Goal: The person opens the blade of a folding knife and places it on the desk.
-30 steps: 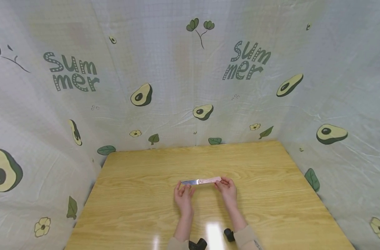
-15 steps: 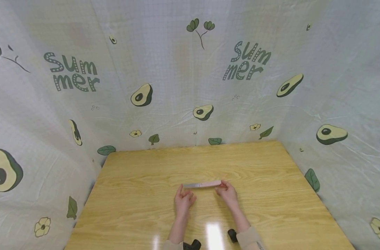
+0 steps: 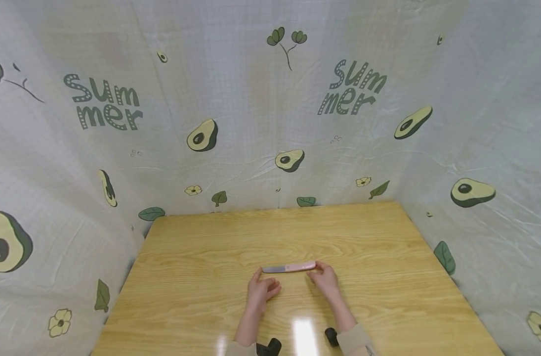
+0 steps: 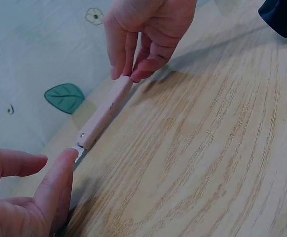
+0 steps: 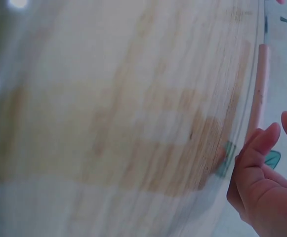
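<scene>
A small knife with a pink handle [image 3: 300, 267] and a grey blade [image 3: 273, 270] lies crosswise on the wooden table, blade toward the left. My left hand [image 3: 258, 290] is at the blade end, its index finger by the tip and the other fingers loose. At the handle's far end is my right hand [image 3: 326, 281], its fingertips touching or very near it. The right wrist view shows that thumb apart from the fingers [image 5: 264, 140]. In the left wrist view, the left fingers [image 4: 54, 182] hide most of the blade.
The wood-grain table [image 3: 199, 247] is enclosed at the back and sides by a pale curtain [image 3: 243, 99] printed with avocados and leaves. Black devices [image 3: 270, 347] sit at both wrists near the front edge. Light glares off the front of the table.
The knife has come down and toward me onto the table, its blade turning from bright to dull grey. My left fingers have loosened from the blade; both hands have shifted slightly toward me.
</scene>
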Demonstrator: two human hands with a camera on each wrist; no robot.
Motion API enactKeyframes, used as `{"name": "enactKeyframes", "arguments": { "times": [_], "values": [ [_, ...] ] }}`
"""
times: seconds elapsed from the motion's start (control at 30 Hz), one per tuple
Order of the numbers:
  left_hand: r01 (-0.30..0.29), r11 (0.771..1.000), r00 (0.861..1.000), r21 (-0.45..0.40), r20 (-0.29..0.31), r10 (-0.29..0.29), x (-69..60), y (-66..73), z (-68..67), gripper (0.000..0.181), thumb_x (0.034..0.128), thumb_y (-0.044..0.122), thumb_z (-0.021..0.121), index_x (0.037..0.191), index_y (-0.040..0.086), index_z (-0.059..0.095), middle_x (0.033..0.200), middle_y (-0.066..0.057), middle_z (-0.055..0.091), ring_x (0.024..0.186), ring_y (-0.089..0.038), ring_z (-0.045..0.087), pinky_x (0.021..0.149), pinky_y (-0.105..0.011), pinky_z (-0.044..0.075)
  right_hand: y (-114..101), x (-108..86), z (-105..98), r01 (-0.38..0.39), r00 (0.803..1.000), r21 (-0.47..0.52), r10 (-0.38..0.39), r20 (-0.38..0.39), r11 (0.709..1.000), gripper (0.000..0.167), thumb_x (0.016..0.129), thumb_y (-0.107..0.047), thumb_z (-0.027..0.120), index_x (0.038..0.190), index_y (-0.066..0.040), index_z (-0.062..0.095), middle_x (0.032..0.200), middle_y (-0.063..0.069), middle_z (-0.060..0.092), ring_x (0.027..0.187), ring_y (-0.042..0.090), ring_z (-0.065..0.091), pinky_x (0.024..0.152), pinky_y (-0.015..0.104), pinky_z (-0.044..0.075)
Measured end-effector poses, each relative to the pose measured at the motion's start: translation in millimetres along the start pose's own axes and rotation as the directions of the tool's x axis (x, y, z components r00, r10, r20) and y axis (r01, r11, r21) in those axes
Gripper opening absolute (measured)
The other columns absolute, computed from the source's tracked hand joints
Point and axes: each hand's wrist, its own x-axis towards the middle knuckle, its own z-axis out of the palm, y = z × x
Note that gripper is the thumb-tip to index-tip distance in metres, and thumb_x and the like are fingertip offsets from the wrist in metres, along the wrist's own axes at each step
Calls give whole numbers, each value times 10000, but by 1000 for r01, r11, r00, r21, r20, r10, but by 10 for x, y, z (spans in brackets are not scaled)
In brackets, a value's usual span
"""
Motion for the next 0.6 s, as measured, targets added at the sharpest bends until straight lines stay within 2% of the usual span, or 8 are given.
{"name": "enactKeyframes", "arguments": {
  "times": [0.23, 0.5, 0.6],
  "values": [
    [6, 1000, 1000, 23, 21, -6, 21, 8, -12, 774, 915, -90, 543, 1510, -107, 49, 1012, -255, 585, 761, -167, 655, 778, -309, 613, 46, 21, 6, 3, 1000, -3, -3, 22, 1000, 578, 856, -27, 661, 1307, 241, 419, 1259, 398, 497, 774, 155, 623, 626, 228, 542],
    [9, 998, 1000, 66, 28, -11, 63, -18, -19, 811, 916, -62, 579, 1515, -97, 33, 1033, -257, 613, 724, -158, 667, 743, -319, 620, 39, 18, -1, -11, 1000, -19, 11, 26, 1000, 575, 888, -81, 664, 1321, 217, 431, 1280, 385, 492, 981, 321, 632, 736, 296, 582],
    [1, 995, 999, 96, 33, -4, 55, -11, -25, 826, 923, -42, 587, 1520, -86, 19, 1049, -272, 618, 715, -154, 663, 737, -335, 623, 32, 16, -10, -17, 1000, -11, 18, 24, 1000, 563, 901, -79, 654, 1327, 211, 428, 1286, 384, 487, 954, 302, 637, 712, 278, 578]
  ]
}}
